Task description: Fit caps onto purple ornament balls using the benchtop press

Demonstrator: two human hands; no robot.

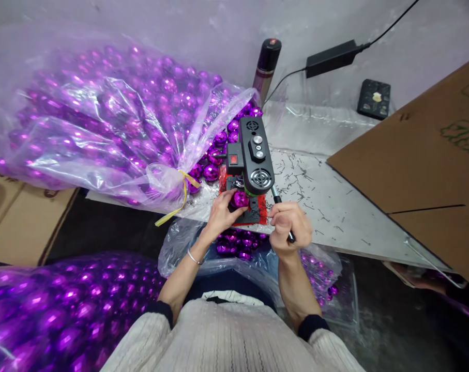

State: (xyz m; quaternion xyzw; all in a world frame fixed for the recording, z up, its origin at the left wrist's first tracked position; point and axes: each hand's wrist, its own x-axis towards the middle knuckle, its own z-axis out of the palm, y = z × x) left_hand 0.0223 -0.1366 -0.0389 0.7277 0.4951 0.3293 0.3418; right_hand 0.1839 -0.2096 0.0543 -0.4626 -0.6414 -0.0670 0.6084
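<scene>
My left hand pinches a shiny purple ball between thumb and fingers. The ball is at the front of a small black bench machine with a red switch, under its rounded head. On the right side of the machine, my right hand is closed round a metal lever with a black grip. A red sheet shows under the machine's base. Loose purple balls lie against the machine's left side. The contact between ball and machine is partly hidden by my fingers.
A big clear bag of purple balls fills the left. More balls lie in plastic on my lap. Dark bits litter the white table. A spray can, a power adapter, a black box and a cardboard box stand around.
</scene>
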